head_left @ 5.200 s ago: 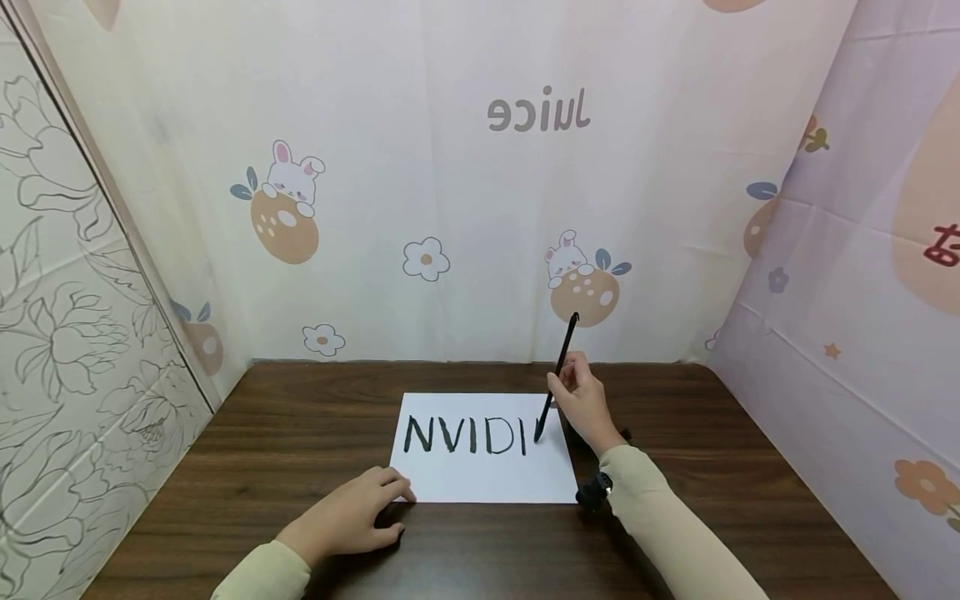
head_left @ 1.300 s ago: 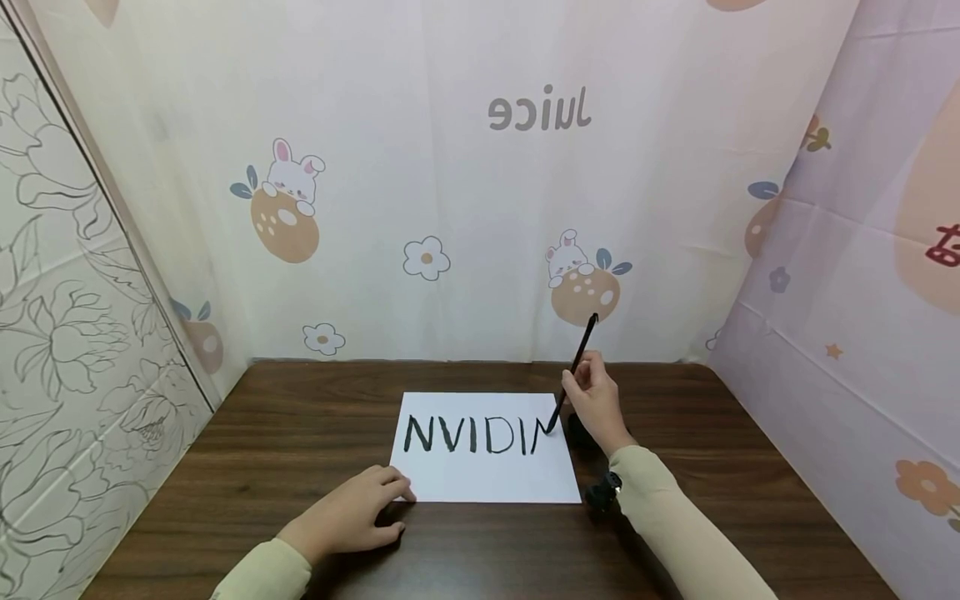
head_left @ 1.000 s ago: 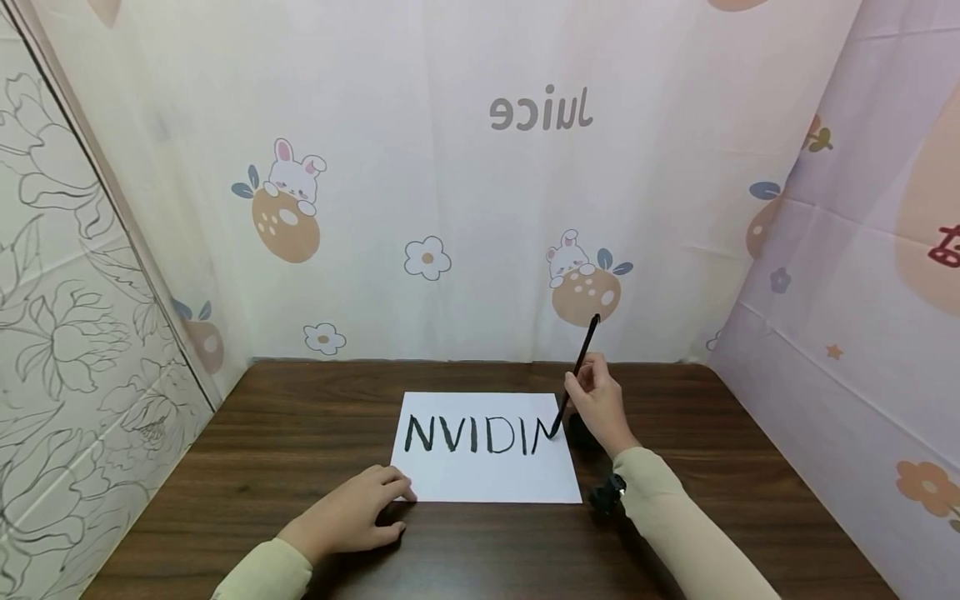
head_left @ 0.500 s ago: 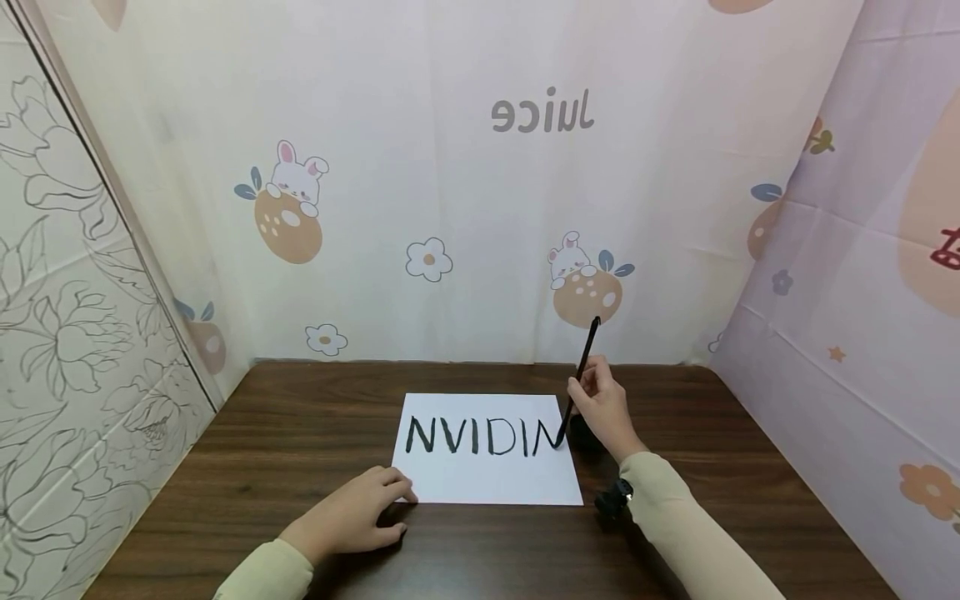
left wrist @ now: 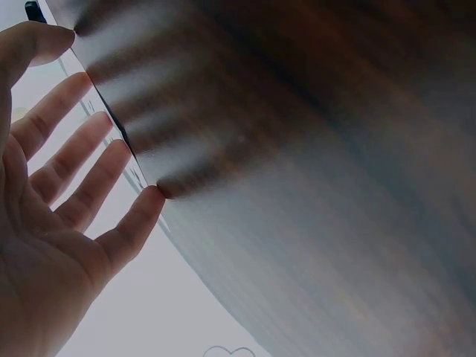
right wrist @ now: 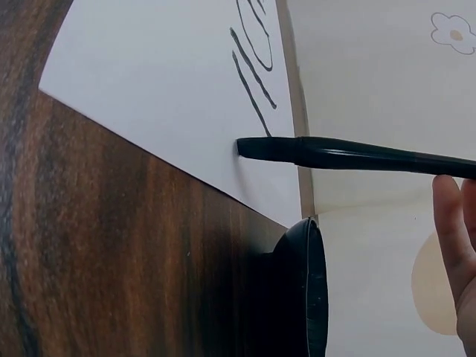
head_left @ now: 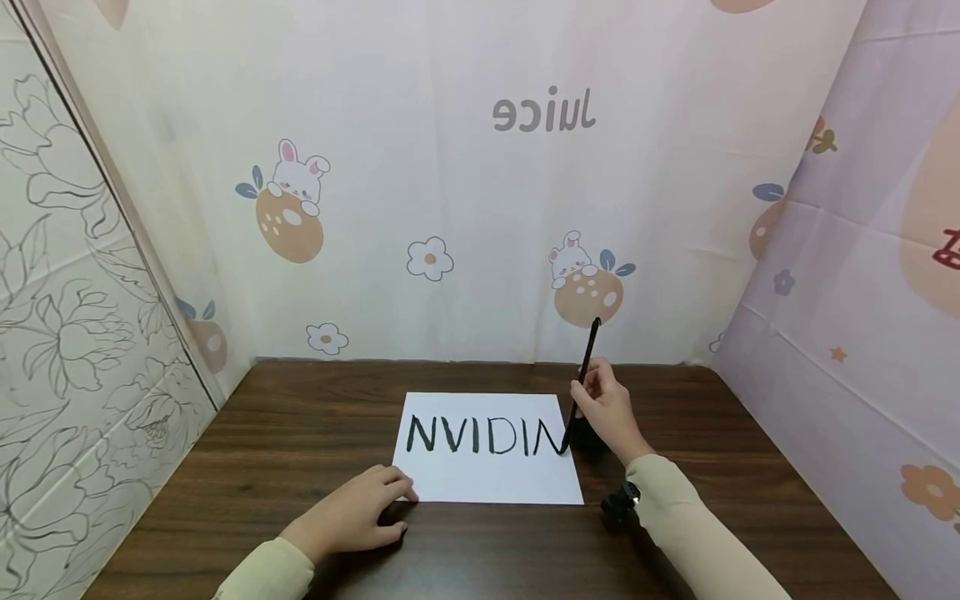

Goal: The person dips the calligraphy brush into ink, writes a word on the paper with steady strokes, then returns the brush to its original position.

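A black writing brush [head_left: 590, 350] stands tilted in my right hand [head_left: 609, 412], pinched between thumb and fingers around its handle. Its dark tip [right wrist: 253, 149] is down at the white paper [head_left: 487, 483], close to the sheet's right edge. Bold black strokes reading "NVIDI", followed by two more strokes joined at the top, run across the upper half of the sheet. My left hand [head_left: 356, 510] rests with relaxed, spread fingers at the near left corner of the paper, thumb on the table.
A small black bowl [right wrist: 305, 290] sits just right of the paper, partly hidden behind my right hand in the head view. The dark wooden table [head_left: 300, 400] ends at a patterned curtain [head_left: 375, 167] behind. A black wrist camera [head_left: 621, 504] hangs at the right cuff.
My right hand and the brush have moved right and toward me, lengthening a slanted stroke down to the right edge of the letters. The left hand has stayed in place.
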{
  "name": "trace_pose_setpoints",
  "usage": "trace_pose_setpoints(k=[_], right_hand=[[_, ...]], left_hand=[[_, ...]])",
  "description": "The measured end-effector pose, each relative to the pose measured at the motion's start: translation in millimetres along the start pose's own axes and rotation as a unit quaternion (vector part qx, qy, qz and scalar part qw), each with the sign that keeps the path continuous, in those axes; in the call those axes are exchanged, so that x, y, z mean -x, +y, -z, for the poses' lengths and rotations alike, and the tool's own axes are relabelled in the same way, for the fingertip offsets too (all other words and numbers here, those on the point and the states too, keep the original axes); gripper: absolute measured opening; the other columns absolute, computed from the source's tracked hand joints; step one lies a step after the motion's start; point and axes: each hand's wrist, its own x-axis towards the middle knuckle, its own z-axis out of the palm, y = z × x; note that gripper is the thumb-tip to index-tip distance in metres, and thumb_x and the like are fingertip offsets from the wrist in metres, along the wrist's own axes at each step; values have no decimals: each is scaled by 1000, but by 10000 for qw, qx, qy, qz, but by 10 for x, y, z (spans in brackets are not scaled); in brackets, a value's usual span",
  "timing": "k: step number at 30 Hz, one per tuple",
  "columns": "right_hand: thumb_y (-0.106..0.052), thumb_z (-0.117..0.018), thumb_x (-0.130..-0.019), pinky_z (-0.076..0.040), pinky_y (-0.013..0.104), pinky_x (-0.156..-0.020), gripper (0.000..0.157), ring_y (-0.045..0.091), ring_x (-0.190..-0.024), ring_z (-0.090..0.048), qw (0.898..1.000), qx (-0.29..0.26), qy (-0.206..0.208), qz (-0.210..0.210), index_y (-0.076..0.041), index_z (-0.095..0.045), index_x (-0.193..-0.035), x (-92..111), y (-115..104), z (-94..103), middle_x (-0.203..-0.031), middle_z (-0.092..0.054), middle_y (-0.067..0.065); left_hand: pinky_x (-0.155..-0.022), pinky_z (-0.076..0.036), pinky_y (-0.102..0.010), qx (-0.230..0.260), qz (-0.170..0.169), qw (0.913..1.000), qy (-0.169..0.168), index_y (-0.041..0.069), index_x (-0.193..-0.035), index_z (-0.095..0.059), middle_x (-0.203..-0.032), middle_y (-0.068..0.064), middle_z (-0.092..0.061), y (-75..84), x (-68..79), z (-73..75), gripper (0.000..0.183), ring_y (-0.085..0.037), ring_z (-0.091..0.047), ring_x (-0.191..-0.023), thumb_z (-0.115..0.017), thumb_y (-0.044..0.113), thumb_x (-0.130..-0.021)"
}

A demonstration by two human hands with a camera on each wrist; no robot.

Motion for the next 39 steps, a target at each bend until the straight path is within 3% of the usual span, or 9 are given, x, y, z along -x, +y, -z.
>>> trace_pose_setpoints(k=[6,10,20,27,34,39], right_hand=[[1,-59,-96,-56,38,-55,21,39,-65,-59,9998,86,-89,180,-1,-47,-112,74,-318,56,-82,-50,14],[2,-59,-96,-55,32,-53,20,41,-63,-59,9996,92,-133,227,-1,-47,-111,94,-406,81,-82,-51,14],[3,-60,-95,-55,33,-53,19,38,-64,-60,9997,72,-20,237,-1,-48,-109,53,-470,116,-82,-51,14],[2,-60,-96,-57,35,-54,18,25,-66,-57,9995,155,116,256,5,-48,-109,31,-525,137,-83,-49,12],[2,-59,-96,-58,32,-57,18,44,-71,-60,9997,-160,174,94,0,-45,-108,25,-534,100,-84,-49,14],[-2,-60,-98,-58,35,-59,20,39,-71,-61,9991,-329,208,146,2,-46,-113,17,-420,45,-85,-50,14]], left_hand=[[-88,-50,-36,38,47,10000,-49,18,-112,-69,-113,5,-60,5,0,6,28,-16,-56,-104,-76,24,-85],[-89,-50,-37,81,116,9998,-130,18,-112,-69,-114,4,-60,10,-3,15,28,-16,-56,-104,-75,24,-86],[-89,-50,-36,36,127,9998,-123,19,-112,-69,-114,4,-60,-4,-5,-10,28,-16,-56,-104,-74,25,-86],[-90,-50,-36,50,198,9997,-156,19,-112,-69,-114,5,-60,-9,-2,-11,28,-15,-56,-106,-74,26,-86],[-90,-49,-36,43,170,9997,-143,19,-112,-69,-114,5,-60,-4,3,-2,27,-15,-56,-106,-74,26,-86],[-90,-49,-37,44,164,9998,-130,19,-111,-68,-114,5,-60,2,5,-6,27,-16,-56,-106,-74,26,-86]])
